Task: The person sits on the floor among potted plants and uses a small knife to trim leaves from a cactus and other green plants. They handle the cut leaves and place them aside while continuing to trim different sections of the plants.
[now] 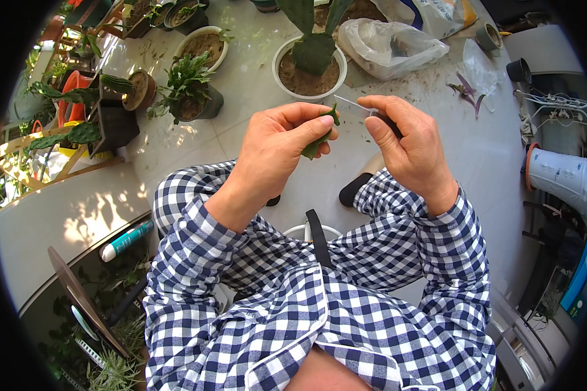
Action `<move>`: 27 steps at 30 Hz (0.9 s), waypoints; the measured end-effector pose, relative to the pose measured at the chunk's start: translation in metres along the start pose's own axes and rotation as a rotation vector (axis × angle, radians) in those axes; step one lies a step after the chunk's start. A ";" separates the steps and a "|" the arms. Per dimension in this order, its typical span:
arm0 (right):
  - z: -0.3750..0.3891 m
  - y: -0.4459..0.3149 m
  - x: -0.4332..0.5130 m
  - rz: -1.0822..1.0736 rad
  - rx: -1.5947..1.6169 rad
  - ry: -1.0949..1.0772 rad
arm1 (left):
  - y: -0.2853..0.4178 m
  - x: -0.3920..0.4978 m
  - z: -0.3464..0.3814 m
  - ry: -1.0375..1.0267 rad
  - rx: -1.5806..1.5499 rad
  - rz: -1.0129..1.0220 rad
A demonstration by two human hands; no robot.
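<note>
My left hand point(279, 144) pinches a small green plant cutting point(317, 144) between thumb and fingers; much of it is hidden by them. To its right, my right hand point(411, 139) grips the dark handle of a small knife point(350, 101). The thin blade points left towards the cutting, and a small gap shows between them. Just beyond both hands stands a round white pot point(340, 73) of brown soil. A prickly pear cactus point(314, 53) with broad flat pads grows upright in it.
A leafy potted plant point(191, 88) and a tipped pot with a columnar cactus point(117, 84) stand left. A clear plastic bag point(391, 49) lies beyond the white pot. Purple leaf cuttings point(464, 90) lie on the floor at right. A white planter point(560, 173) is at far right.
</note>
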State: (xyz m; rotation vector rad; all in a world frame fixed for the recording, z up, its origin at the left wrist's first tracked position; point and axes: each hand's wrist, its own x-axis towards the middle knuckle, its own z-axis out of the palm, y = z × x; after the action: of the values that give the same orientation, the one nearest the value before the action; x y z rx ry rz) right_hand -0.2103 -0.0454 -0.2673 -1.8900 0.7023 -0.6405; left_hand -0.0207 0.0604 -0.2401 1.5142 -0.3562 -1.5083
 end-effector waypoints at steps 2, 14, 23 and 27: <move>0.002 0.000 -0.002 -0.009 0.010 -0.003 | 0.001 -0.003 0.000 0.014 0.014 -0.008; 0.010 -0.001 -0.002 -0.095 -0.072 -0.081 | 0.000 -0.011 -0.005 -0.025 0.015 0.039; 0.011 -0.005 -0.001 -0.113 -0.088 -0.091 | 0.001 -0.016 -0.005 -0.040 0.034 0.038; 0.011 -0.005 -0.002 -0.110 -0.088 -0.100 | 0.000 -0.018 -0.005 -0.038 0.029 0.032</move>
State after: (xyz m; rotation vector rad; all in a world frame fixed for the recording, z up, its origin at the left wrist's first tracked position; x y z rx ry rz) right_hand -0.2031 -0.0356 -0.2674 -2.0385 0.5738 -0.5869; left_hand -0.0194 0.0755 -0.2298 1.4967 -0.4244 -1.5141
